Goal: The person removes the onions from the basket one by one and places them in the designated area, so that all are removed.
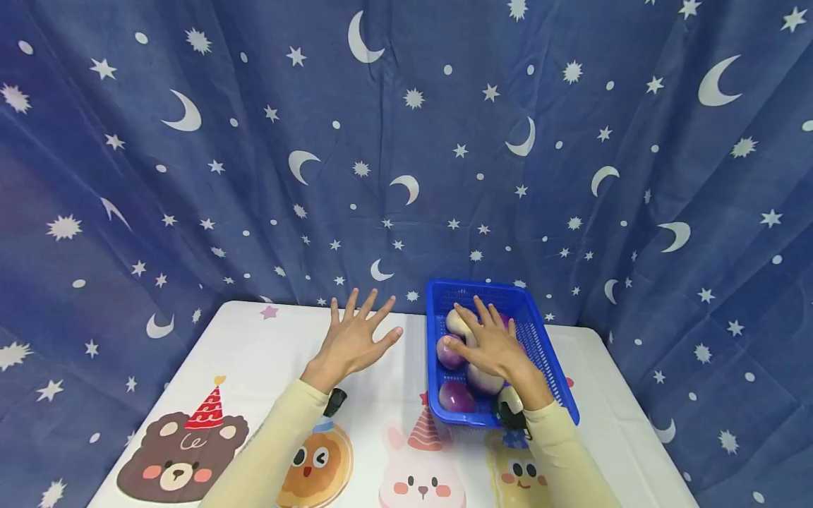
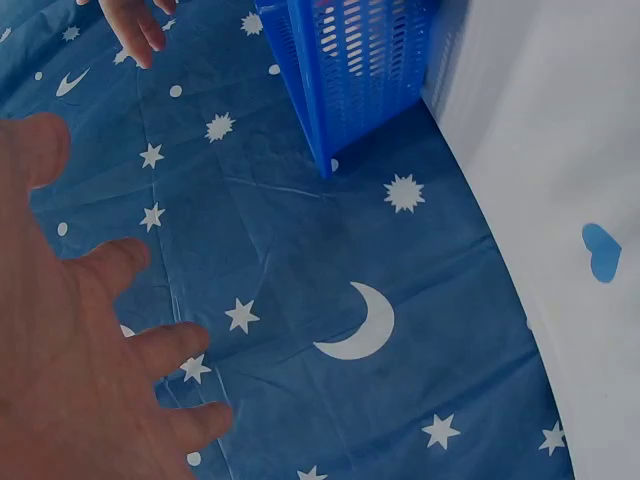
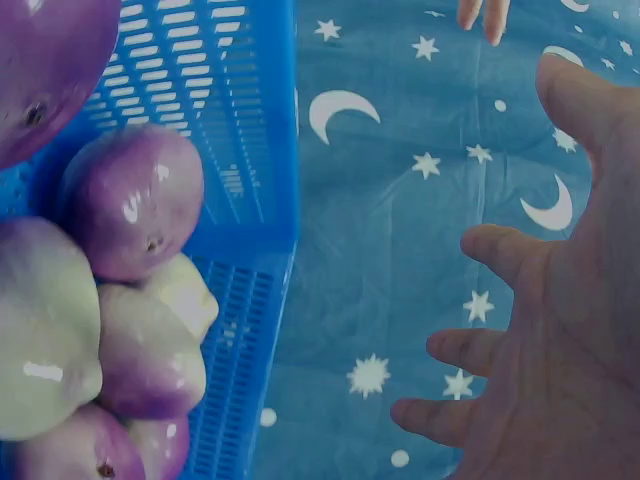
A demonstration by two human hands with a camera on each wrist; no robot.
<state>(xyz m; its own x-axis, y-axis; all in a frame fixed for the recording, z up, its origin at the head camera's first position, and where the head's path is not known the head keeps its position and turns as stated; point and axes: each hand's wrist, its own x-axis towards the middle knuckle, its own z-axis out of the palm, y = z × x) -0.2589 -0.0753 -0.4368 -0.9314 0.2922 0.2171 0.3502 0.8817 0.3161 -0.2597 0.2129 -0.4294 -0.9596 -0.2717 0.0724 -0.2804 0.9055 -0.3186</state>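
Note:
A blue plastic basket stands on the table, holding several round, smooth purple-and-white vegetables that look like turnips. One dark purple turnip lies at the near left corner, and a paler turnip sits beside it. Above the basket is my right hand, fingers spread, hiding some of the contents; it holds nothing. To the left of the basket, my left hand is held over the table with its fingers spread and nothing in it. The right wrist view shows a mostly purple turnip near the basket's slotted wall.
The white tablecloth carries cartoon prints, with a bear at the left and a rabbit in front. A blue curtain with moons and stars hangs behind the table's far edge. A black wrist device is on the left wrist.

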